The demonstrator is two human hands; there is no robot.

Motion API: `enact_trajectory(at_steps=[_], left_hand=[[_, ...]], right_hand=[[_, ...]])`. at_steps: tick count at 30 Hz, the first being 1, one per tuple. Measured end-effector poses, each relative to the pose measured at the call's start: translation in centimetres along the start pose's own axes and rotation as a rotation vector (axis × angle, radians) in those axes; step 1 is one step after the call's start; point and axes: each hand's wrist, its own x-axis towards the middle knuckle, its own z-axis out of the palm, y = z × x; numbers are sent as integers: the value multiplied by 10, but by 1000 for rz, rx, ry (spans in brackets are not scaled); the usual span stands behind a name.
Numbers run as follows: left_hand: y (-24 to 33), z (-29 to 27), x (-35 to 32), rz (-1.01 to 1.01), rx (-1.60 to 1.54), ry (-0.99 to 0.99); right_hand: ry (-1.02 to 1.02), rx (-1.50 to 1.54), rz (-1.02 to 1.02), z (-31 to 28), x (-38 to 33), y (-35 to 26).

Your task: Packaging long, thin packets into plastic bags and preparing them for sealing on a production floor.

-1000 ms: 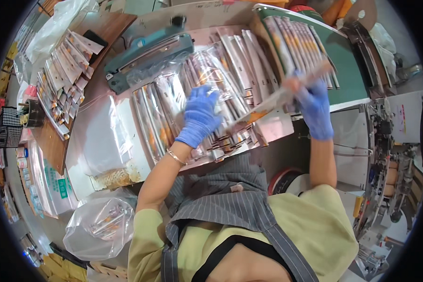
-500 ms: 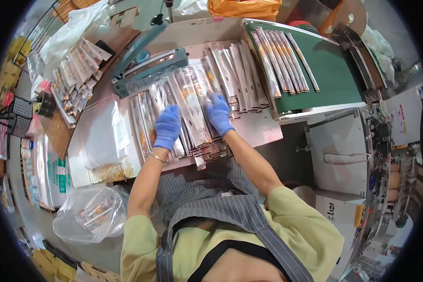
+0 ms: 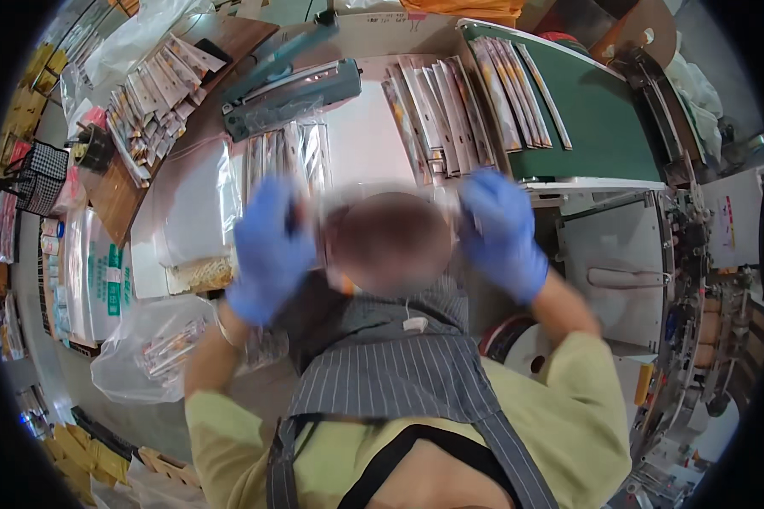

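My left hand (image 3: 272, 246) and my right hand (image 3: 501, 233), both in blue gloves, are raised close in front of my striped apron (image 3: 390, 377). They are closed about the two ends of a bundle of long thin packets (image 3: 345, 282). Most of this bundle is a dark, smeared patch, so its details are hidden. Behind my left hand, a row of silvery packets (image 3: 289, 161) lies on the pale tabletop (image 3: 365, 127). Farther right, another group of long packets (image 3: 437, 119) lies beside a green surface.
A blue-green bag sealer (image 3: 293, 97) stands at the back of the table. Several packets (image 3: 509, 93) lie on the green surface (image 3: 611, 119). Clear bags (image 3: 191, 212) are stacked at left, near a heap of packets (image 3: 157, 106). A filled plastic bag (image 3: 153, 356) sits lower left.
Both hands have come up off the table toward me and moved apart. The middle packets have left the tabletop, baring the pale surface there. The whole view has shifted slightly.
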Motion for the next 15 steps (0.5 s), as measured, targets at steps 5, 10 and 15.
enact_trajectory(at_steps=[5, 10, 15], left_hand=[[-15, -35, 86, -370, -754, -84], [-8, -12, 90, -289, -1213, -12], [-53, 74, 58, -149, -1092, 16]], right_hand=[[-2, -138, 171, -40, 81, 10], [74, -272, -151, 32, 93, -23], [335, 155, -468, 69, 143, 18]])
